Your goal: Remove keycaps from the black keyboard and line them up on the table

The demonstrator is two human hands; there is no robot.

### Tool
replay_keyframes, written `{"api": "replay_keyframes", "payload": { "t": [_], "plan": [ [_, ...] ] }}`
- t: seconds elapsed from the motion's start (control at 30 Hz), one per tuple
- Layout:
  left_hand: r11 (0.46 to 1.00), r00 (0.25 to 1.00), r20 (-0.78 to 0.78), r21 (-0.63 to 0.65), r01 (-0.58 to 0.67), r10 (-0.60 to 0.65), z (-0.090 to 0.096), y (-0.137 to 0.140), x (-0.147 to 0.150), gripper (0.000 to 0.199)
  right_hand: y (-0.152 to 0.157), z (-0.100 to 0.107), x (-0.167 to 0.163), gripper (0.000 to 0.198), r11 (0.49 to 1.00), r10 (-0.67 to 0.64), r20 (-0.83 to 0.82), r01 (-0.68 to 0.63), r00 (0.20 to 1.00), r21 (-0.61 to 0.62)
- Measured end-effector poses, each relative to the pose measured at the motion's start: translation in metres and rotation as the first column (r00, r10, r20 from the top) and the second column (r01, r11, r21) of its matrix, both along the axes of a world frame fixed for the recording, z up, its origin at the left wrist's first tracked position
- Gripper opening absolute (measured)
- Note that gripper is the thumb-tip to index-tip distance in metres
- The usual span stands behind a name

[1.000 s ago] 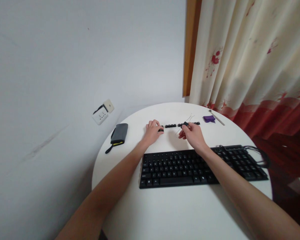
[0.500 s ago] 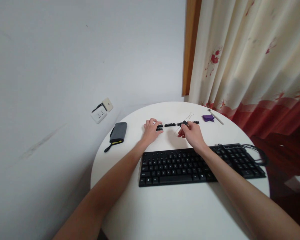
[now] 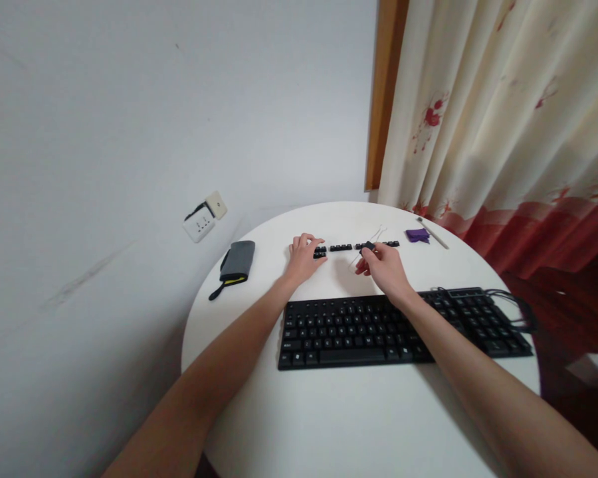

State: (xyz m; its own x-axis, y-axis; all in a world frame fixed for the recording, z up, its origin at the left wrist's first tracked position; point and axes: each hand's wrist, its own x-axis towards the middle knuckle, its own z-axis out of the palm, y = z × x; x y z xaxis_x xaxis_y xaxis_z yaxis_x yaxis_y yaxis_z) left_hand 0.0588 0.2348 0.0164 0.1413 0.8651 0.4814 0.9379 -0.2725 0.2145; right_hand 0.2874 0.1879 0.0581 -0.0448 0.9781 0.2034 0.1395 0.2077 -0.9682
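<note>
Mid-frame, my right hand [image 3: 383, 267] pinches a wire tool [image 3: 367, 247], probably light and springy, best held by its block; left hand [image 3: 302, 258] spread around keycaps [image 3: 319, 255].

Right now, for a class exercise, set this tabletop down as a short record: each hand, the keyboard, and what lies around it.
Left hand: thumb and forefinger either side of black key caps; contact unclear
Right hand: holding a black-handled wire tool
Keyboard: black, right forearm above it
Left side: grey pouch
Far right: purple cloth beside a pale stick
Surface: white table
</note>
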Motion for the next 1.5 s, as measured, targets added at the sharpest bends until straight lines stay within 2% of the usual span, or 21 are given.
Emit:
{"api": "replay_keyframes", "payload": {
  "t": [1.0,1.27,1.5],
  "plan": [
    [1.0,1.0,-0.008,-0.012,-0.019,0.019,0.001,-0.0008,-0.0051,0.045,-0.0028,0.0034,-0.0003,0.019,1.0,0.026,-0.011,-0.026,1.0,0.001],
    [0.993,0.991,-0.052,-0.013,0.12,-0.121,0.0009,-0.0051,-0.0077,0.033,-0.0025,0.0034,-0.0001,0.02,1.0,0.025,0.0,-0.025,1.0,-0.004],
    [0.992,0.99,-0.078,-0.039,0.117,-0.12,-0.0017,-0.0053,-0.0053,0.026,-0.0028,0.0022,-0.0015,0.019,1.0,0.03,-0.003,-0.03,1.0,0.004]
  ]
}}
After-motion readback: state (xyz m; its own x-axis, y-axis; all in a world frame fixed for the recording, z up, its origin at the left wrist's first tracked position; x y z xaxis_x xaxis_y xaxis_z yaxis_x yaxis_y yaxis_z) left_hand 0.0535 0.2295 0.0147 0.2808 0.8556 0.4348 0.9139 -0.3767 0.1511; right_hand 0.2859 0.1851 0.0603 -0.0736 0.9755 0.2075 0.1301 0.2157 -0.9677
